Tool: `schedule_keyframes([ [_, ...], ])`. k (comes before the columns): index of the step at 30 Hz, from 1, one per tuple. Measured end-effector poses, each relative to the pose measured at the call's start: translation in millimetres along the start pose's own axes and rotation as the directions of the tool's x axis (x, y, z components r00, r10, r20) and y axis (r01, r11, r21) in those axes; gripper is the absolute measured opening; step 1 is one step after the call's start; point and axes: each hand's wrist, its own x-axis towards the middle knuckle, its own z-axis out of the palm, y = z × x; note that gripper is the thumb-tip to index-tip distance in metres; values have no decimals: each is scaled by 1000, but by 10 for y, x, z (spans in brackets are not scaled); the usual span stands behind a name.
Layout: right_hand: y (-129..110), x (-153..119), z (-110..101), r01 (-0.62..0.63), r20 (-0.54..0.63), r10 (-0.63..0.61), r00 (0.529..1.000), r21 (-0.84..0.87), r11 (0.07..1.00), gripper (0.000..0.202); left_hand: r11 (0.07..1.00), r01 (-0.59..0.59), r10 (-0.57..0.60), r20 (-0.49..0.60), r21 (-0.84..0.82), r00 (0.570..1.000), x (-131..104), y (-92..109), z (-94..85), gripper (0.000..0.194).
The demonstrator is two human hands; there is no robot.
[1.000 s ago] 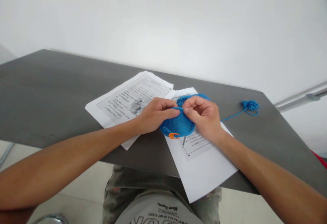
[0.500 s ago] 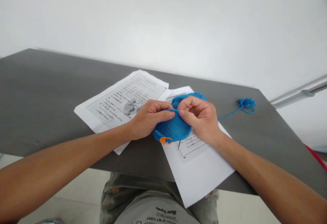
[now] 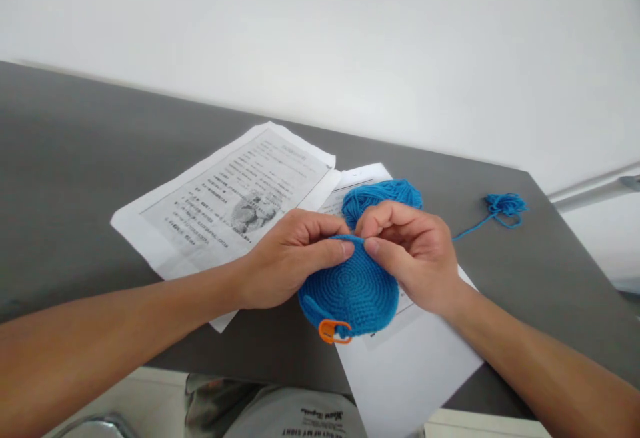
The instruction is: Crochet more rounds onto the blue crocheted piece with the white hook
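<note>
A round blue crocheted piece (image 3: 350, 288) hangs between my hands, its flat spiral side towards me. My left hand (image 3: 293, 255) pinches its top edge between thumb and fingers. Close beside it, my right hand (image 3: 413, 251) grips the same edge with thumb and forefinger; the other fingers are curled. An orange stitch marker (image 3: 334, 331) is clipped at the bottom rim. Behind my right hand lies a ball of blue yarn (image 3: 383, 196). Whether a hook is present cannot be made out.
Printed sheets lie on the grey table (image 3: 75, 178): one on the left (image 3: 200, 205), another under the work (image 3: 405, 371). A small blue yarn tangle (image 3: 506, 205) sits at the right, a strand running towards my right hand. A white wall stands behind.
The view has come closer, and the crocheted piece now appears larger and lower, with more of its round face showing. Both hands keep their hold on its top edge.
</note>
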Motion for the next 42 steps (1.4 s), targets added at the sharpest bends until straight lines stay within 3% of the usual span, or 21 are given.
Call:
schedule_keyframes([
  [13, 15, 1, -14, -30, 4, 30, 1000, -5, 1000, 7, 999, 40, -40, 3, 11, 999, 25, -20, -2, 24],
  [42, 13, 4, 28, 18, 4, -18, 1000, 17, 1000, 6, 989, -28, 25, 22, 143, 999, 26, 9, -6, 27],
])
